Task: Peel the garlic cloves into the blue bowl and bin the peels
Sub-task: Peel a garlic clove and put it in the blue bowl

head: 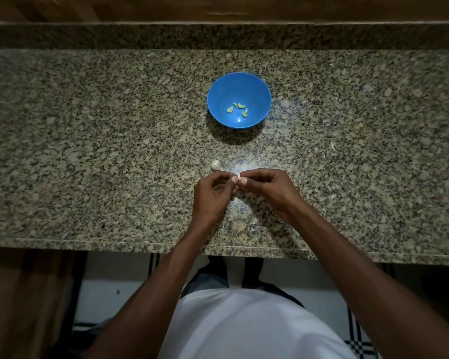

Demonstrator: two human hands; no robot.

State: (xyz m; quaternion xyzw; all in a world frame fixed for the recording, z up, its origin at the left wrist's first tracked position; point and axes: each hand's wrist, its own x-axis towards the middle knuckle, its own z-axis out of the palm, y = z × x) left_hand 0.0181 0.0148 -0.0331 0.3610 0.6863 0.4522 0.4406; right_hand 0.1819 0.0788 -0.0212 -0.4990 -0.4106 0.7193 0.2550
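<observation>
We pinch one garlic clove between both hands over the worktop.
Left hand and right hand meet fingertip to fingertip on it; blue bowl beyond holds four peeled cloves; unpeeled garlic lies just beside our left hand.

Speckled granite surface spans the full width, tan and black flecks, front edge running across at 6 o'clock. Raised granite backsplash at 12 o'clock, brown wooden panel above it. Bright light reflection near surface centre; surroundings dim. White floor below the edge. Black-and-white checked mat at 5 o'clock. Brown wooden cabinet face at 8 o'clock.
</observation>
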